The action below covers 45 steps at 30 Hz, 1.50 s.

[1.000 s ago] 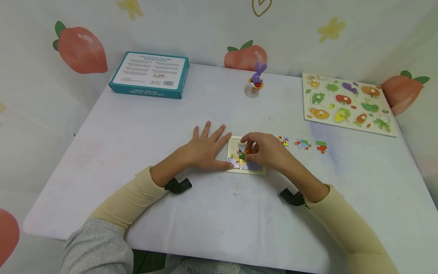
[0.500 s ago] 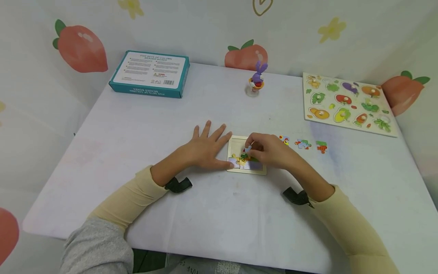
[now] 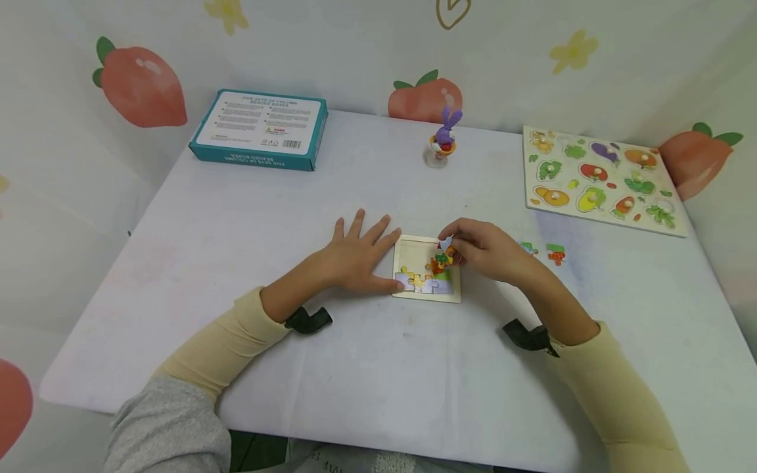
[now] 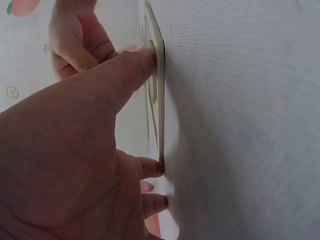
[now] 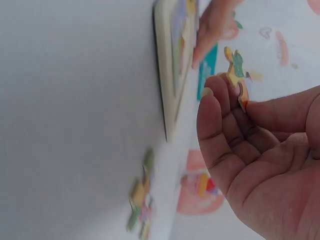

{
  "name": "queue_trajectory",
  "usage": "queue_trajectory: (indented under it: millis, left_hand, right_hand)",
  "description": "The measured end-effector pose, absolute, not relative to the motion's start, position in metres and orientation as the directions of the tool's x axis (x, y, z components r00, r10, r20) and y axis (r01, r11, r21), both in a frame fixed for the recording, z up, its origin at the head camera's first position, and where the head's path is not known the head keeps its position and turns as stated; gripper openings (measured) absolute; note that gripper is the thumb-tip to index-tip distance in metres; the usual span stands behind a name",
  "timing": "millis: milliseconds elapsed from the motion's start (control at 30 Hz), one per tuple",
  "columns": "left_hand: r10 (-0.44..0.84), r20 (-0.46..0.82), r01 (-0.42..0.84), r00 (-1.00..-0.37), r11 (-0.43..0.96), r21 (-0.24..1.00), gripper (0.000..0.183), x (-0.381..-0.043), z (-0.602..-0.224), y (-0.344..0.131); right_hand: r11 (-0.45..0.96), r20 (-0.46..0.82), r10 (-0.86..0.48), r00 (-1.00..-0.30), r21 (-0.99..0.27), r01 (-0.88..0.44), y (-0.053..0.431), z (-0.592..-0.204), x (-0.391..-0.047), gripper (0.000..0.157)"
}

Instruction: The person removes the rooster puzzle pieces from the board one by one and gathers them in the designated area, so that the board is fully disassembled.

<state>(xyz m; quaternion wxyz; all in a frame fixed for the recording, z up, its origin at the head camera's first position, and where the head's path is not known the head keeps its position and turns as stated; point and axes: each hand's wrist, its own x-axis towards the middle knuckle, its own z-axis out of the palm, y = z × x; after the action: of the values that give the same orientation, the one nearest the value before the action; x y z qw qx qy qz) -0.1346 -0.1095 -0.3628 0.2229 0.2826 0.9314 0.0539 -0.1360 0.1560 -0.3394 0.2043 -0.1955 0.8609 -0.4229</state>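
A small square wooden puzzle tray (image 3: 427, 297) lies at the table's middle, with several joined jigsaw pieces (image 3: 422, 284) along its near side. My left hand (image 3: 353, 264) rests beside it with fingers spread, its thumb on the tray's near left corner. In the left wrist view, the left thumb (image 4: 135, 65) presses at the tray's edge. My right hand (image 3: 491, 251) pinches a colourful jigsaw piece (image 3: 443, 253) between thumb and fingers over the tray's right side. Seen from the right wrist, this jigsaw piece (image 5: 237, 67) stands tilted up, clear of the tray.
Loose jigsaw pieces (image 3: 556, 254) lie right of my right hand, which covers part of their row. Farther back are a teal box (image 3: 257, 131), a purple rabbit figure (image 3: 443, 135) and a vegetable peg board (image 3: 603, 180). A patterned curtain hangs behind the table.
My right hand has moved right and slightly away, carrying the pinched piece from the tray's middle to its right side. It now covers the nearest loose piece. The left hand stays in place.
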Motion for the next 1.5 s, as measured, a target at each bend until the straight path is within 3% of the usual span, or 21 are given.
queue_trajectory:
  millis: [233,833,1100,1500]
  left_hand:
    - [0.556,-0.373,0.510,-0.743,0.831,0.224,0.102,-0.134,-0.364,-0.110]
    - [0.564,-0.352,0.521,-0.747,0.825,0.218,0.102,-0.133,-0.367,-0.110]
    - [0.562,-0.360,0.520,-0.745,0.827,0.215,0.102,-0.133,-0.365,-0.109]
    - [0.560,-0.364,0.517,-0.744,0.828,0.216,0.102,-0.133,-0.364,-0.110]
  right_hand:
    - [0.577,-0.136,-0.453,-0.881,-0.798,-0.174,0.180,-0.325,-0.137,0.017]
    - [0.645,-0.077,-0.331,-0.941,-0.746,-0.166,0.238,-0.314,-0.127,0.024]
    - [0.679,-0.132,-0.263,-0.956,-0.730,-0.085,0.259,-0.321,-0.123,0.027]
    - [0.738,-0.207,-0.265,-0.942,-0.672,-0.060,0.271,-0.331,-0.119,0.023]
